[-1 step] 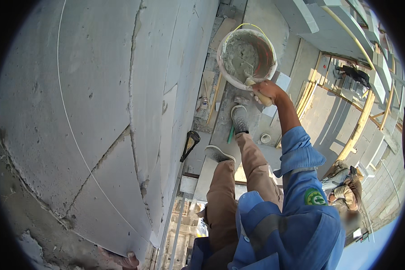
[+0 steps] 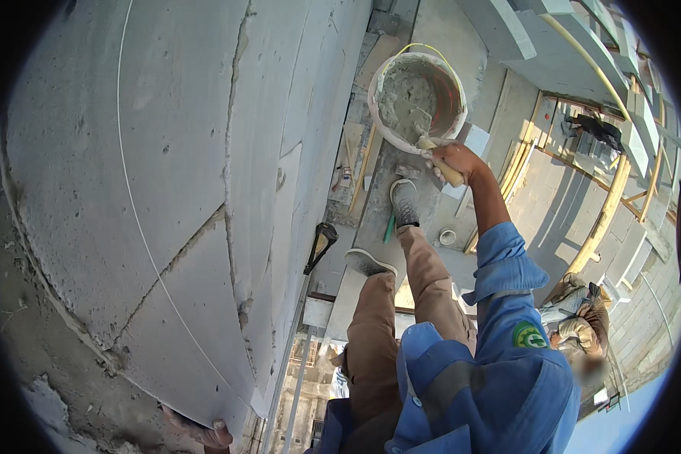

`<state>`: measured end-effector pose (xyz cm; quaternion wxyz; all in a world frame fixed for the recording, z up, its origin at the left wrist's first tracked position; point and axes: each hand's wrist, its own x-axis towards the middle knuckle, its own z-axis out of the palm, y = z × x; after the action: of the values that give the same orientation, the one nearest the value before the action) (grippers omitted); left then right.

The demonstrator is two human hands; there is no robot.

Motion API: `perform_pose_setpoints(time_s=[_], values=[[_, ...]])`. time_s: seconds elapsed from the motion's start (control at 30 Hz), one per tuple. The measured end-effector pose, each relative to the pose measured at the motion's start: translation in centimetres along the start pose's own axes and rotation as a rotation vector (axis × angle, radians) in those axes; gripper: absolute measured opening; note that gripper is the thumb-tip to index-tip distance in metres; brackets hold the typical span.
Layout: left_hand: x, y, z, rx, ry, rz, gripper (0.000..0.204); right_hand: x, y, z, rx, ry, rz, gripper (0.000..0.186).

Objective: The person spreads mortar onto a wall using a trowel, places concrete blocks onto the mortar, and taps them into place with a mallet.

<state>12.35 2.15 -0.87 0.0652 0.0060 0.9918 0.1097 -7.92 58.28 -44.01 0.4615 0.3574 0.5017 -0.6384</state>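
Wooden trowel handle (image 2: 448, 171) in outstretched right hand (image 2: 455, 159).

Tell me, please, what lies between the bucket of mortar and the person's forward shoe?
In the head view, the right hand gripping a trowel handle sits between the bucket and the shoe, above a bare grey plank.

We have the block wall (image 2: 151, 189) on our left, with our left hand (image 2: 208, 435) at its lower edge. To the right, our right hand (image 2: 454, 160) grips a trowel (image 2: 431, 147) reaching into the bucket (image 2: 416, 98) of mortar, just beyond our shoes (image 2: 403, 203) on the plank (image 2: 374, 227). Another person (image 2: 579, 325) is lower right.
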Motion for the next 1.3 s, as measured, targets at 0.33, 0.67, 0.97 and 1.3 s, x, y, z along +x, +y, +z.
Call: perform_pose_setpoints(time_s=[0.33, 0.67, 0.97, 1.3], values=[[3.8, 3.4, 0.8, -0.044, 0.139, 0.161, 0.083, -24.8, 4.0, 12.9, -0.029, -0.031, -0.698, 0.052], [-1.0, 1.5, 1.5, -0.299, 0.48, 0.125, 0.063, -26.1, -1.4, 31.6, -1.062, 0.581, -1.672, 0.043], [-10.7, -2.9, 3.4, -0.242, 0.263, -0.191, 0.074, -28.7, 6.3, 28.0, -1.193, 0.783, -1.342, 0.048], [-9.6, -2.6, 3.0, -0.19, 0.353, -0.125, 0.072, -35.4, 0.9, 34.2, -1.516, 0.599, -1.057, 0.047]])
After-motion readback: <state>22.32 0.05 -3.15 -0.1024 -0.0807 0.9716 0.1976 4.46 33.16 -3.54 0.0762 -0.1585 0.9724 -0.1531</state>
